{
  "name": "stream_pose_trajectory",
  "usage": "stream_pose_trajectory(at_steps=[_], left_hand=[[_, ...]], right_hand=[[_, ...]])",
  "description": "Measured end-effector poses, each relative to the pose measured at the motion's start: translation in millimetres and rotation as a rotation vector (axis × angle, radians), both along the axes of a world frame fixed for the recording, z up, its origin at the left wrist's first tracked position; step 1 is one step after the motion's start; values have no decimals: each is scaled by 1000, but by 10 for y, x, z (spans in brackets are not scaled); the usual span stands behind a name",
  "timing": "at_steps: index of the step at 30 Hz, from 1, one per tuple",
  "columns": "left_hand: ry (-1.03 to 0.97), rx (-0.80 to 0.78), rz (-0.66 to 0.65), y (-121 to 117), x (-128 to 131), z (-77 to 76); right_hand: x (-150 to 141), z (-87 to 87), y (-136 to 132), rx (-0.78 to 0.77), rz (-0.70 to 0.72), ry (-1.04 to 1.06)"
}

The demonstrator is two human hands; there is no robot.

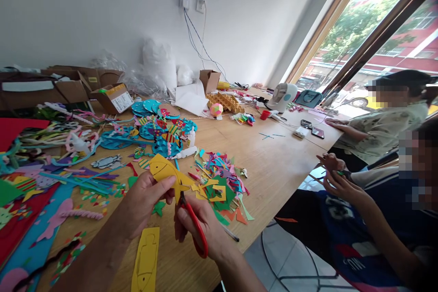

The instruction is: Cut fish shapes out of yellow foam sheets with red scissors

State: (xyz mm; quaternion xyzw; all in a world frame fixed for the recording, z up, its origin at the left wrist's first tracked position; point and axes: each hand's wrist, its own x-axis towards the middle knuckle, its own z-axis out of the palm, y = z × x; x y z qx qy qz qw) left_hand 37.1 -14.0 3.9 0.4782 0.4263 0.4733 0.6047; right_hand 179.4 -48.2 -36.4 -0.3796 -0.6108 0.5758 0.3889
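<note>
My left hand [145, 203] pinches a yellow foam fish cut-out [164, 171] and holds it above the wooden table [273, 164]. My right hand [198, 223] grips red-handled scissors [195, 226], whose blades meet the fish's lower edge. Below my hands a yellow foam strip [147, 258] with a drawn outline lies flat on the table. A heap of coloured foam scraps [219, 182] sits just to the right of the fish.
Blue discs, decorated fish and pipe cleaners [157, 130] cover the table's left and middle. Cardboard boxes [112, 96] line the wall. Two seated people are at the right; the nearer one's hands [333, 173] hold something small. Phones [316, 131] and a white device [282, 96] lie far right.
</note>
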Motion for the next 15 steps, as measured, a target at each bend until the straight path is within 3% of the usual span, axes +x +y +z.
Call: stream_pose_trajectory(at_steps=[6, 15], left_hand=[[-9, -13, -20, -1, 0, 2], [80, -4, -57, 18, 1, -20]], right_hand=[[38, 68, -9, 121, -16, -160], [45, -17, -17, 15, 21, -51]])
